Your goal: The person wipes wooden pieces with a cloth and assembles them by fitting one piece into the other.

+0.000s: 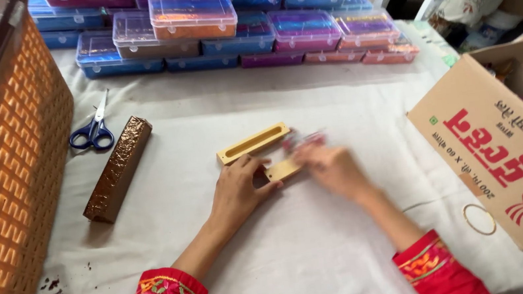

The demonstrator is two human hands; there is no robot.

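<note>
Left hand (235, 193) fingers pinch small block (282, 169) at table (301, 255) centre, beside mould (252, 143). Right hand (332, 168) blurred, grip unclear, touching pink wrapper (304, 140). Risk: block slips if pinch loosens; wrapper may tear.

Matt wood mould (253, 143), white cloth table cover (301, 255), glossy plastic boxes (192, 14).

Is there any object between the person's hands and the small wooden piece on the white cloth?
No. The left hand already touches the small flat wooden piece, and the blurred right hand is at its other end. The slotted wooden block lies just behind, not between.
</note>
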